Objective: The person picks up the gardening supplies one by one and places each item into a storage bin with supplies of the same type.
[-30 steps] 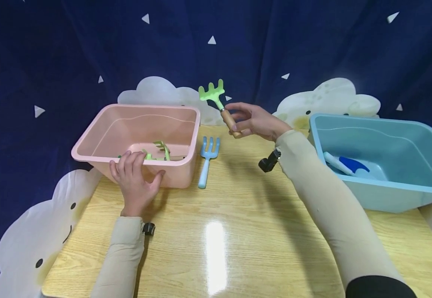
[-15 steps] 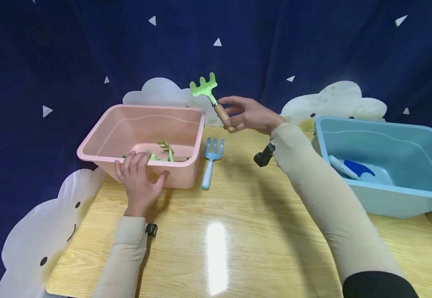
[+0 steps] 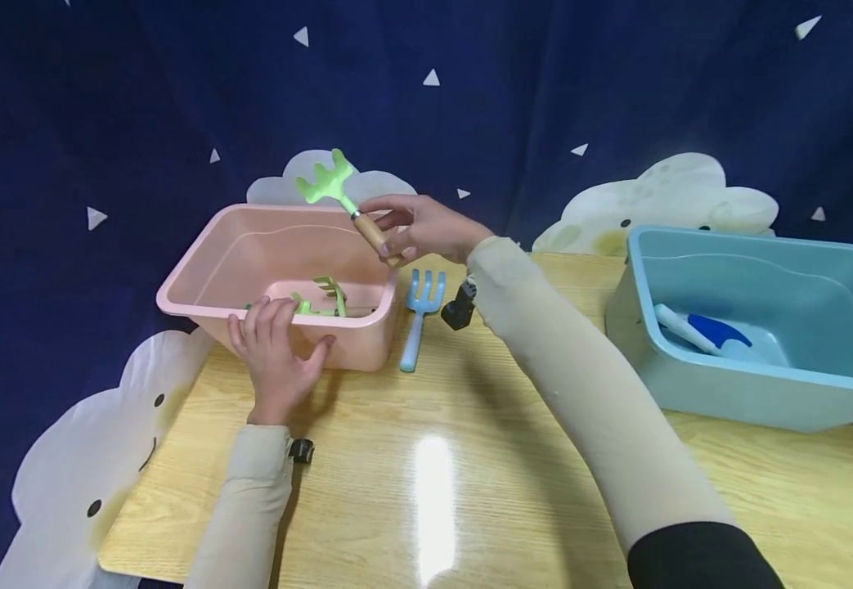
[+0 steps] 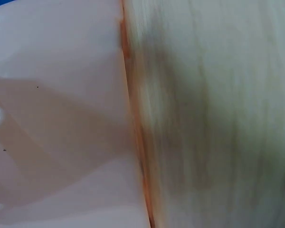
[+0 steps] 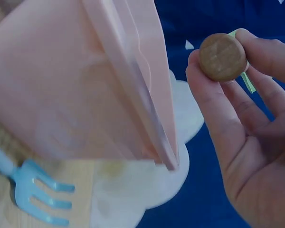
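My right hand [image 3: 426,225] pinches the wooden handle of a small green hand rake [image 3: 329,183], held up over the right back corner of the pink bin [image 3: 356,322]. The round butt of the wooden handle [image 5: 222,57] faces the right wrist camera, between thumb and fingers. My left hand [image 3: 279,352] grips the bin's front rim, fingers hooked over it and thumb on the outer wall. Inside the bin lie green tools [image 3: 334,296], partly hidden by its front wall. The left wrist view shows mostly the pink wall [image 4: 61,118] beside the table.
A light blue hand fork [image 3: 417,315] lies on the wooden table [image 3: 352,491], just right of the pink bin. Farther right stands a blue bin [image 3: 772,370] holding a white-handled tool and a dark blue piece [image 3: 716,330]. A dark blue curtain [image 3: 514,74] hangs behind.
My right hand has carried the green rake leftward, from above the blue fork to over the pink bin. My left hand keeps its hold on the rim. The head view has shifted slightly.
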`<state>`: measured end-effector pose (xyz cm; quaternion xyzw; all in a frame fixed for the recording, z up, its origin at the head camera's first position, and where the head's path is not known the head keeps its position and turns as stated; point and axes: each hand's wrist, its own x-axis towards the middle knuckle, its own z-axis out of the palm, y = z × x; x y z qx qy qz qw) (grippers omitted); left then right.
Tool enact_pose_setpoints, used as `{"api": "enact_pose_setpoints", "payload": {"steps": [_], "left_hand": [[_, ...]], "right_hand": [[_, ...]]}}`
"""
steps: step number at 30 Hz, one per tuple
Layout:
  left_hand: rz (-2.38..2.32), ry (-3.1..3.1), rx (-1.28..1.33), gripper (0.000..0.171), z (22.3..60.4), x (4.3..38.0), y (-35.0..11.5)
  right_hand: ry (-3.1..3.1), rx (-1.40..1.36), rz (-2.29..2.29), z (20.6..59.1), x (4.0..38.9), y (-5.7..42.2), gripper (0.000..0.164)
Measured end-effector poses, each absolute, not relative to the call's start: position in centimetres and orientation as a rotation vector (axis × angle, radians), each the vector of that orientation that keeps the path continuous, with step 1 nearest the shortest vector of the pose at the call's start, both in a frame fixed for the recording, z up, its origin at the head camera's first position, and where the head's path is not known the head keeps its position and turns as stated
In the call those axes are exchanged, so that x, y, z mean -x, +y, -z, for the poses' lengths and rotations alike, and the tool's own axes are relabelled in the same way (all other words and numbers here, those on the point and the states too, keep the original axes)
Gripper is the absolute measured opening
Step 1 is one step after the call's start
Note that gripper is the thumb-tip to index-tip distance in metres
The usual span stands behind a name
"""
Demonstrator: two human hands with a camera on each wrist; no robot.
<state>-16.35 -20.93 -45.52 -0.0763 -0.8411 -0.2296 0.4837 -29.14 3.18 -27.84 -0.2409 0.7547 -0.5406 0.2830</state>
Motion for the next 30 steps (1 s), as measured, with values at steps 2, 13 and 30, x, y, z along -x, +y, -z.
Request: {"api": "enact_pose_setpoints", "payload": {"steps": [2,13,30], "left_hand": [[0.553,-2.058,0.185,0.065,45.5,16.4,-20.8],[0.534,-2.048,0.179,0.066,45.7,16.5,-20.8],[0.538,-2.037,0.188,0.065,45.9,16.6,-20.8]], "right_hand": [[2.011,0.657,1.450,28.0,29.1,2.5,0.067],[2.013,0.651,1.423,28.2,29.0,0.9,0.066],[2.313,0.595,1.556,29.2,29.2,0.2,0.051]]}}
